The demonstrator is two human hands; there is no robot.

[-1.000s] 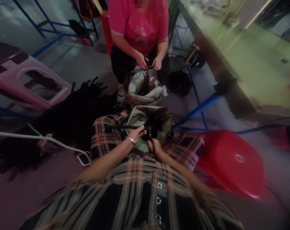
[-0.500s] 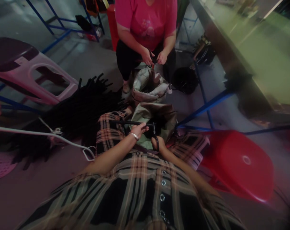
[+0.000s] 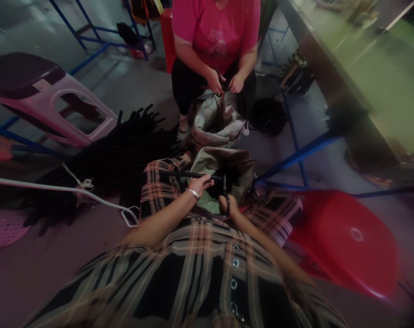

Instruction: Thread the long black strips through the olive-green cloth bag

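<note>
My left hand, with a bracelet at the wrist, is closed around a long black foam-like strip lying crosswise above my lap. In my right hand is a pair of scissors with dark looped handles. Their blades point up and meet the right end of the strip; whether they are open there is too dark to tell. Below both hands an open greenish sack sits between my knees, with dark contents inside. To the left lies a large pile of similar black strips.
Opposite me sits a co-worker in a pink shirt, hands holding a small dark thing over a whitish sack. A red stool stands right, a pink stool left. A white cord crosses at left. Blue table legs stand right.
The whole view has shifted slightly to the right. My hands keep their hold on the strip and the scissors, with little movement.
</note>
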